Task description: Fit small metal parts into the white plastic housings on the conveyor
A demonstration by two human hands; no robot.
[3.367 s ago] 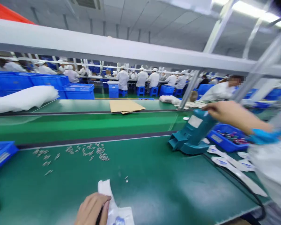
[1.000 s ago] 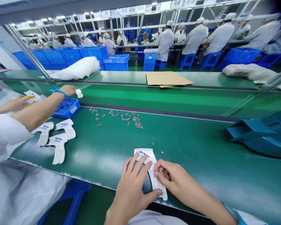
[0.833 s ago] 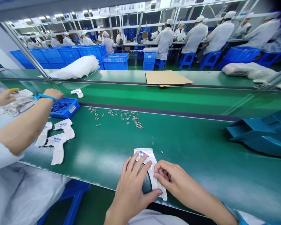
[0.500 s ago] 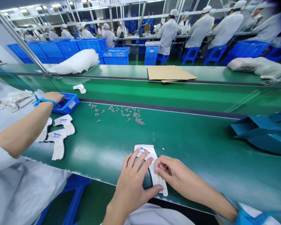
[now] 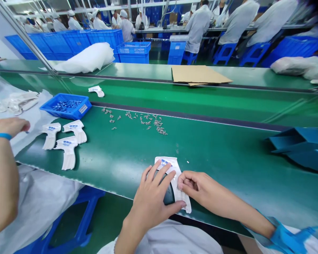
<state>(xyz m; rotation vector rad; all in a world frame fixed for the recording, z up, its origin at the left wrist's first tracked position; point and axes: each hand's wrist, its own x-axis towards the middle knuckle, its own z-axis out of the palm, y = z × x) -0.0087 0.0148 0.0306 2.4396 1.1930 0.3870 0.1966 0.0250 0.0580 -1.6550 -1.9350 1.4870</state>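
A white gun-shaped plastic shell [image 5: 178, 181] with blue print lies on the green table in front of me, near its front edge. Across it rests my left hand [image 5: 156, 192], fingers spread over the printed top and thumb on the lower end. My right hand [image 5: 194, 185] touches the shell's right edge with thumb and forefinger pinched together; whatever is between the fingertips is too small or hidden to make out. Farther back, small metal pieces [image 5: 159, 125] are scattered in loose clusters.
Left of me, a co-worker's hand [image 5: 12, 126] is near several similar white shells [image 5: 69, 151]. A blue tray [image 5: 85, 100] holds small blue parts. One shell [image 5: 96, 91] lies on the green strip behind. Teal bins [image 5: 302, 144] stand at right; cardboard [image 5: 201, 74] lies at the back.
The co-worker's hand has left the blue tray and moved left, uncovering the small blue parts. My hands keep the same hold on the shell; the view has shifted slightly.
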